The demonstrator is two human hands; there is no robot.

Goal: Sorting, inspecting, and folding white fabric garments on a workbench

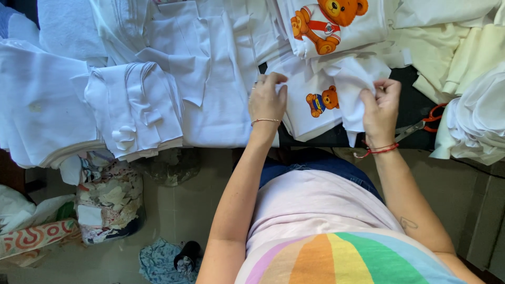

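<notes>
Both hands work at the near edge of the table (336, 138), on a white cloth piece (315, 102) printed with a small bear in a blue top. The left hand (267, 100) lies on the cloth's left side, fingers curled down and pressing its edge, closed loosely on the fabric. The right hand (380, 108) pinches a raised fold of the same cloth at its right side, fingers drawn together around it. The bear print sits between the two hands. The piece tops a small stack whose lower layers show only as edges. Beyond it lies another white piece with a larger bear (329, 21), cut off by the picture's top. Scissors (421, 123) with orange handles lie just right of the right wrist, partly hidden under cream cloth (473, 121). White stacks (131, 100) cover the table's left part.
</notes>
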